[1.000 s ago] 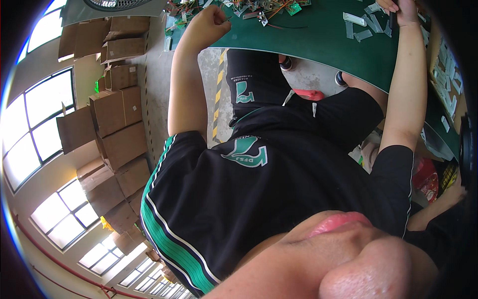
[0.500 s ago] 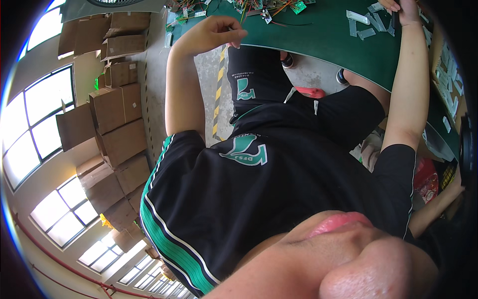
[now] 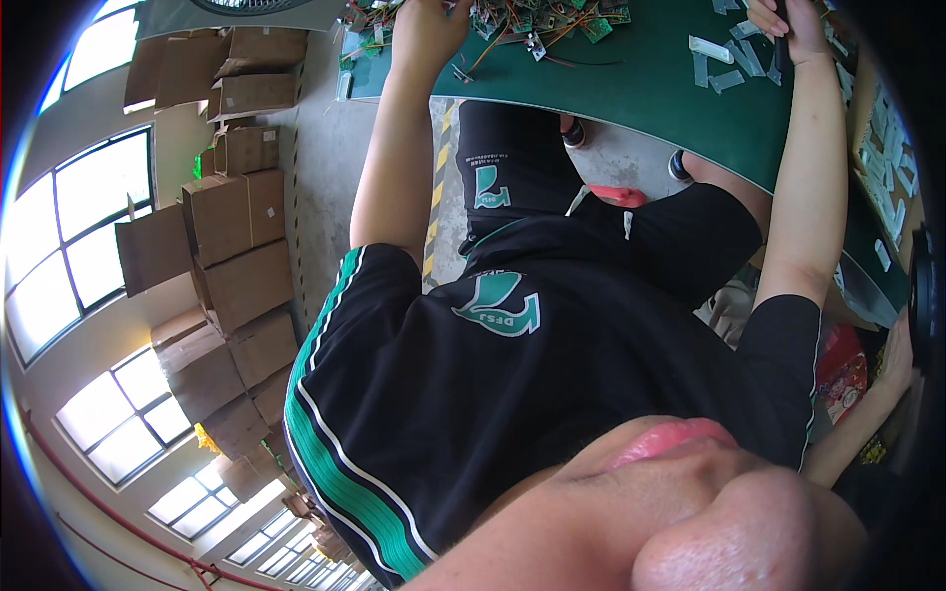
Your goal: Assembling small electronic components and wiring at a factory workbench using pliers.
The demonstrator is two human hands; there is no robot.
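Note:
My left hand (image 3: 430,39) is over the near left side of a heap of small green circuit boards with coloured wires (image 3: 552,18). Most of its fingers are cut off by the upper edge, so its grip cannot be made out. Close to that hand, a small part with an orange wire (image 3: 463,73) lies by the table's near edge. At the upper right my right hand (image 3: 803,34) is closed around a black, stick-like object (image 3: 781,47), whose kind is unclear. Several clear plastic pieces (image 3: 726,81) are scattered on the green tabletop (image 3: 631,98) beside it.
A box of pale plastic pieces (image 3: 892,167) stands at the right. Below it another person's hand (image 3: 899,350) reaches in. Stacked cardboard boxes (image 3: 236,222) line the left wall. A fan (image 3: 241,5) shows at the top left. Something red (image 3: 618,196) is under the table.
My left hand has moved forward from the table's near edge to the circuit board heap. The small wired part now shows near that edge. My right hand stays closed around the black object.

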